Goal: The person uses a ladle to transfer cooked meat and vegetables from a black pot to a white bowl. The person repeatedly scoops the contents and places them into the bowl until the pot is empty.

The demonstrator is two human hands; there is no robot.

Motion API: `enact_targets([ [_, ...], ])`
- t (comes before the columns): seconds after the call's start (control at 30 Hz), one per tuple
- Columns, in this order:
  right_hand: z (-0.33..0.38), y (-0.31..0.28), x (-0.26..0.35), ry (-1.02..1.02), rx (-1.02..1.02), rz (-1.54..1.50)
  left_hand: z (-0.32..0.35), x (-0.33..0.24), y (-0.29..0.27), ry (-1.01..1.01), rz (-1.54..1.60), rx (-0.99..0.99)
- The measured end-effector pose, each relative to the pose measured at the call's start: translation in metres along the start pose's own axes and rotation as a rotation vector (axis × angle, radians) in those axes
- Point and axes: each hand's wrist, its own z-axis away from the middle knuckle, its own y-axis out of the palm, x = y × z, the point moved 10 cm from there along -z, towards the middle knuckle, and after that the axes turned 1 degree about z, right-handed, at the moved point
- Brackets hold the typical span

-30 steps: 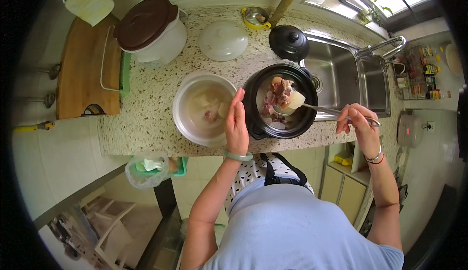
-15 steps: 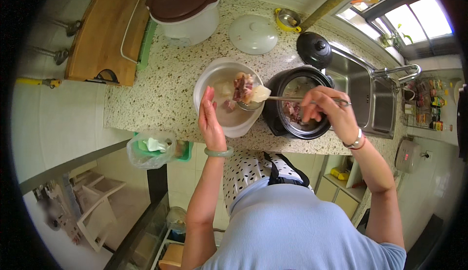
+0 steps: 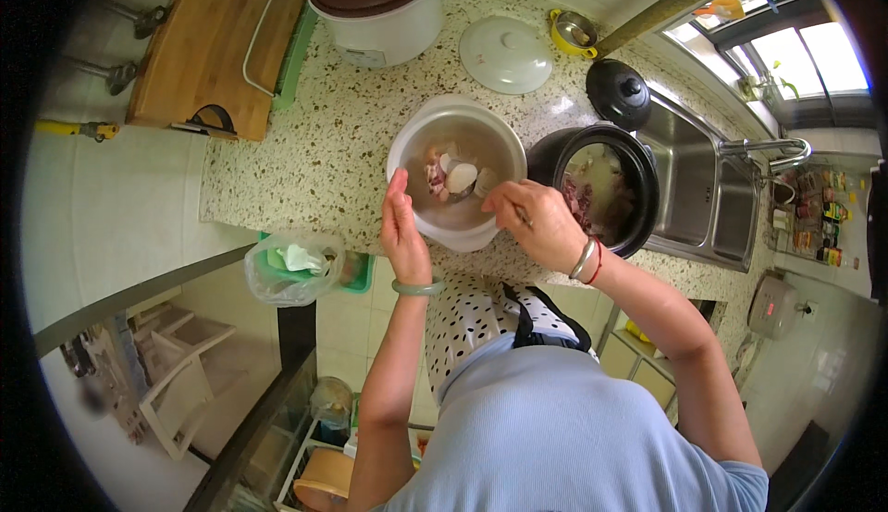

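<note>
The left hand (image 3: 404,230) stands upright against the near-left wall of the white ceramic bowl (image 3: 455,172), fingers straight and pressed together, palm flat to the rim, a pale green bangle (image 3: 418,287) on the wrist; the forearm rises to it from the lower edge. The right hand (image 3: 535,223) reaches in from the right with its fingers curled down and pinched on the handle of a metal spoon (image 3: 483,184); the spoon's long axis runs from that grip up and leftward into the bowl, its head lying among pieces of meat and a pale round slice in cloudy broth; most of the handle is hidden under the knuckles, so its length cannot be told. The bowl sits on the speckled stone counter (image 3: 333,142), just beside and left of a black pot (image 3: 606,188), which holds what looks like more meat in liquid, though the glare makes that unclear. The pot's black lid (image 3: 618,92) lies behind it by the steel sink (image 3: 703,188); a white lid (image 3: 506,54) rests beyond the bowl.
</note>
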Motion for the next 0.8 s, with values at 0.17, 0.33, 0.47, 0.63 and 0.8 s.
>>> enact_targets([
  [0.17, 0.009, 0.019, 0.024, -0.22, -0.002, 0.156, -0.001, 0.0, 0.002, -0.008, -0.009, 0.017],
  [0.33, 0.027, 0.044, 0.035, -0.363, 0.074, 0.404, -0.002, 0.001, 0.004, -0.02, -0.026, 0.027],
  [0.47, 0.041, 0.052, 0.043, -0.457, 0.084, 0.615, -0.002, 0.0, 0.005, -0.026, -0.04, 0.028],
  [0.63, 0.048, 0.041, 0.042, -0.478, 0.057, 0.695, -0.001, 0.003, 0.004, -0.036, 0.009, 0.018],
  [0.8, 0.045, 0.008, 0.025, -0.325, -0.075, 0.386, 0.0, 0.0, 0.01, -0.024, -0.022, 0.032],
])
